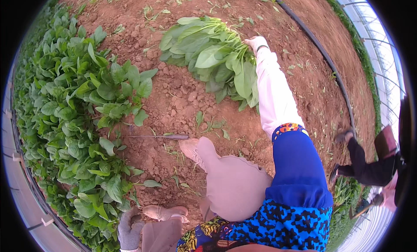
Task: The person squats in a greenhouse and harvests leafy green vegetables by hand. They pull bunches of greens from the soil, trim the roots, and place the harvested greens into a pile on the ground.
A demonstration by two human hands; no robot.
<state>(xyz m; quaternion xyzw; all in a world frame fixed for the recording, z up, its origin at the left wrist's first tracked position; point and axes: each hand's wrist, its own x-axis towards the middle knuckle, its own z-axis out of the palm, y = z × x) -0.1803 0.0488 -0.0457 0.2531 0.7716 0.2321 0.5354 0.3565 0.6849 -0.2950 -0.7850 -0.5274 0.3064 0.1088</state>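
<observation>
My right hand [256, 44] reaches far forward over the soil, its fingers against the stem end of a heap of cut spinach-like leafy greens [215, 56]. The leaves fan out to the left and toward me; whether the fingers grip any stems is unclear. Low at the left, my left hand [129, 227] wears a grey knitted glove. Its thumb and fingers are apart beside the standing greens [78, 121], with nothing visible in them. A slim hand tool [177, 136] with a dark handle and thin metal shaft lies by my shoe, its far end near the plants.
A black hose [321, 48] curves along the soil at the right. Another person [365, 164] in dark trousers is at the right edge, near more green plants [345, 193]. Loose leaves [216, 124] litter the soil. My shoes [166, 213] stand beside the crop.
</observation>
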